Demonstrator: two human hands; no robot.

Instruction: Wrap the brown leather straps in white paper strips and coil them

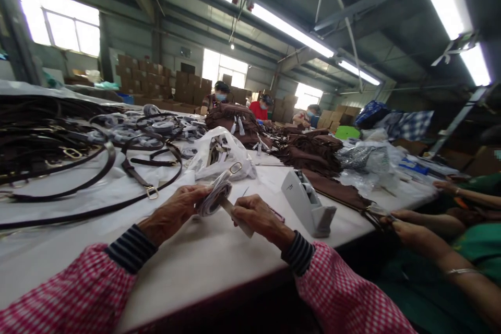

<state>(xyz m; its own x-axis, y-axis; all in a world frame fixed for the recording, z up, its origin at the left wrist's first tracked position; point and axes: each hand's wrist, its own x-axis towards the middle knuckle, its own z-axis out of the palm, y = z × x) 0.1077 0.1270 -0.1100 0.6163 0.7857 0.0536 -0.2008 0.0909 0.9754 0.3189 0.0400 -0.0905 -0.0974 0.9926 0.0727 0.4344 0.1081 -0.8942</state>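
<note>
My left hand [172, 214] is closed around the side of a coiled strap [211, 201] wrapped in whitish paper, held above the white table. A gold-coloured buckle [235, 168] sticks up from the top of the coil. My right hand [260, 216], fingers pinched, grips a pale flat strip [226, 205] that runs from the coil; its end shows below my fingers. Whether this strip is tape or part of the strap I cannot tell. To the right of my right hand stands a grey tape dispenser [301, 201]. Behind the coil lies a white plastic bag [223, 154] with strap pieces inside.
Dark brown straps with buckles [109, 167] spread across the left. Wrapped coils [164, 126] lie farther back. Brown pieces [313, 148] are heaped behind the dispenser, beside clear plastic [364, 159]. A co-worker's hands [410, 229] work at the right edge; several people sit across the table.
</note>
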